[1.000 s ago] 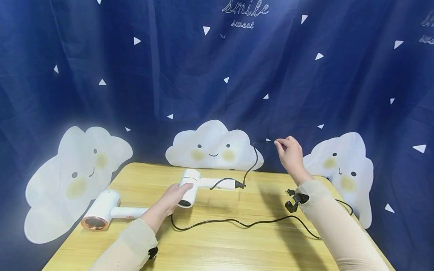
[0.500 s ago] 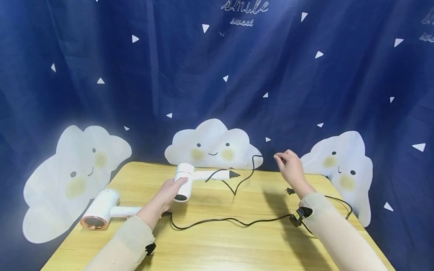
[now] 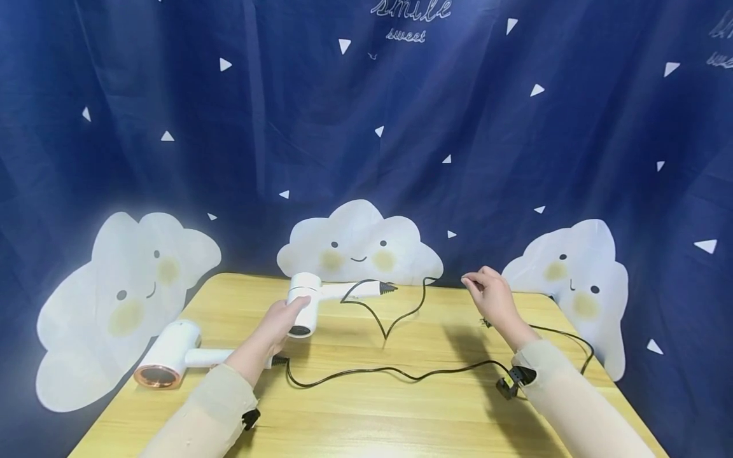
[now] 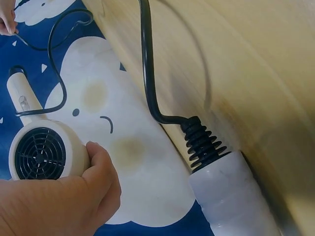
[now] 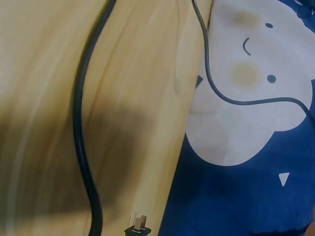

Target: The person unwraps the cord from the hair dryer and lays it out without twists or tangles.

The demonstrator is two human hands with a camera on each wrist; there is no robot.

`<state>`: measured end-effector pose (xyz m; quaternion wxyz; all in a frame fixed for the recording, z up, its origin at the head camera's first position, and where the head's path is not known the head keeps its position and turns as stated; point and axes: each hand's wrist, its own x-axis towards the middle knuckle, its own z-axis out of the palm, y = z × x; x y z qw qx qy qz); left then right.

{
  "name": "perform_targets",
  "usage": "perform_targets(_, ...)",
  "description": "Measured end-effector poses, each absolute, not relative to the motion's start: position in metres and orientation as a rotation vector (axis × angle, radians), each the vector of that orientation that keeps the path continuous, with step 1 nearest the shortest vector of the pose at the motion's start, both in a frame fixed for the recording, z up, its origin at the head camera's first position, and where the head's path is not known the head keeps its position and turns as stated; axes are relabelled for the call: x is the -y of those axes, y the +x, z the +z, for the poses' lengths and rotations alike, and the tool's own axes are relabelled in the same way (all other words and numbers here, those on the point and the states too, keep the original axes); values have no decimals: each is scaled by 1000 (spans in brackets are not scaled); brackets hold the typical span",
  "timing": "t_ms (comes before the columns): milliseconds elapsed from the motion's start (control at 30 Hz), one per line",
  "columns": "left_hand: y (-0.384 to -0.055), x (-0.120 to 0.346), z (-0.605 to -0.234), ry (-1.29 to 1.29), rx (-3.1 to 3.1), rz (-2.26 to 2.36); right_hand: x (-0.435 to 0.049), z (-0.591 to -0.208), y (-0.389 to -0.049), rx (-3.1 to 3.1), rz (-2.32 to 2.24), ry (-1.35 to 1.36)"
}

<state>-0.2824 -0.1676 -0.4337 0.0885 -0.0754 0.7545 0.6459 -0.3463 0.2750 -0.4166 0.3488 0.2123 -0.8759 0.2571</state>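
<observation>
My left hand (image 3: pixel 283 318) grips a white hair dryer (image 3: pixel 306 312) by its body, over the back of the table. The dryer's handle points right, and its round black grille (image 4: pixel 39 152) shows in the left wrist view. From the handle's end runs a thin black cord (image 3: pixel 424 294), looping and dipping to a low point between the hands. Raised at the right, my right hand (image 3: pixel 492 296) pinches this cord between thumb and fingertips. A second white hair dryer (image 3: pixel 172 353) with a copper-coloured rim lies at the left, partly behind my left forearm.
The second dryer's black cord (image 3: pixel 389 372) winds across the wooden table (image 3: pixel 366 426) towards my right forearm. A two-pin plug (image 5: pixel 139 227) lies near the table's right side. Behind the table hangs a blue curtain (image 3: pixel 321 152) with cloud prints.
My right hand has come down, and the cord sags more between the hands. My left hand has carried the dryer slightly left and farther back.
</observation>
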Motion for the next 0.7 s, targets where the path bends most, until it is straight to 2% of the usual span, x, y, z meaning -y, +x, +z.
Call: perform_targets(700,-285,167,-439,-278,-2296,1911,-256,-387,-312,2116,737,834)
